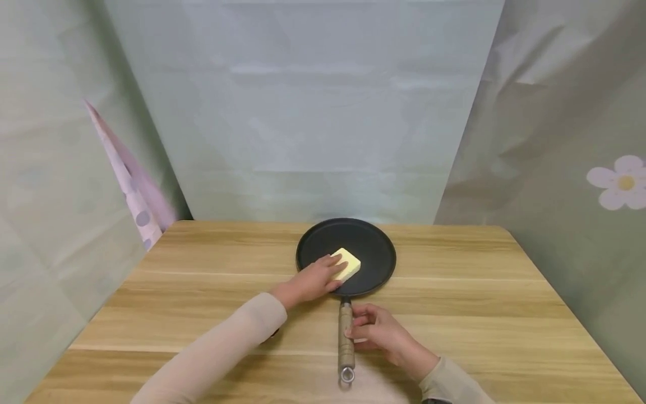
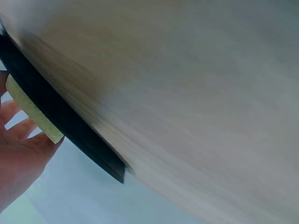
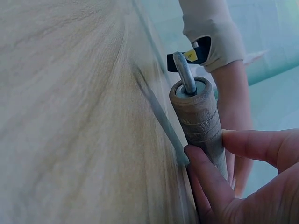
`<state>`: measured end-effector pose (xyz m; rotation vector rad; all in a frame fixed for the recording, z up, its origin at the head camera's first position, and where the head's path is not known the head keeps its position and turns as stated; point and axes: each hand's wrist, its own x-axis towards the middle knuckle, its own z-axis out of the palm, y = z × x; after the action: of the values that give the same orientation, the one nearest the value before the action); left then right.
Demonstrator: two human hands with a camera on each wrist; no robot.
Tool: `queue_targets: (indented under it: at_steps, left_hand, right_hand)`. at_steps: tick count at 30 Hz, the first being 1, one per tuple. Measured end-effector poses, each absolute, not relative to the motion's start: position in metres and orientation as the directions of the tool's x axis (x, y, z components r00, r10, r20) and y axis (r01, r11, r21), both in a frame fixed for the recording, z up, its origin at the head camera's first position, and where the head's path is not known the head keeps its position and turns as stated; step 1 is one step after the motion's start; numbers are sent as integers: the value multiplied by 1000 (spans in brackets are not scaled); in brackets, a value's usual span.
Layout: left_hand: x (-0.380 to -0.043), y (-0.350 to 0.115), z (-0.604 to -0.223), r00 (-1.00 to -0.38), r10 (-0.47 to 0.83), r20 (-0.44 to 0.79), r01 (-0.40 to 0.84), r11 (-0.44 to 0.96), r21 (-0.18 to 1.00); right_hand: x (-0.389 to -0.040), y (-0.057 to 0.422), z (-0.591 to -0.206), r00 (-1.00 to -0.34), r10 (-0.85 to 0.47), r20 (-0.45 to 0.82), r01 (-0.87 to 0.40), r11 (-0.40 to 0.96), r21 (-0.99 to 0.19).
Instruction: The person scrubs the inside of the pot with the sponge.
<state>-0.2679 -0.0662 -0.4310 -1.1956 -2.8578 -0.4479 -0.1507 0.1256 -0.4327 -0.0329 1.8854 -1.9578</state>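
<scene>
A round black flat pan (image 1: pixel 373 247) lies on the table, its brown wrapped handle (image 1: pixel 345 336) pointing toward me. On the pan's surface is a pale yellow sponge (image 1: pixel 349 262). My left hand (image 1: pixel 314 279) holds the sponge from the left, and the left wrist view has the fingers spread around the sponge (image 2: pixel 33 109) against the pan (image 2: pixel 60 109). With thumb and fingers, my right hand (image 1: pixel 381 331) pinches the handle from its right side. In the right wrist view the handle (image 3: pixel 198 121) ends in a metal ring (image 3: pixel 183 72).
The wood-grain table (image 1: pixel 479 308) extends to both sides of the pan. Pale fabric sheets (image 1: pixel 323 112) hang behind it and on either side. A white flower print (image 1: pixel 623 183) shows on the right sheet. The pan lies close to the table's far edge.
</scene>
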Motion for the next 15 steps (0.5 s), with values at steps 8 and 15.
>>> queue_targets:
  at_steps: [8, 15]
  left_hand:
    - [-267, -50, -434, -713, 690, 126, 693, 667, 272]
    - [-270, -52, -427, -742, 649, 164, 664, 679, 313]
  right_hand:
    - [-149, 123, -433, -911, -318, -263, 276, 4, -961]
    - [-150, 121, -434, -914, -311, -259, 276, -11, -961]
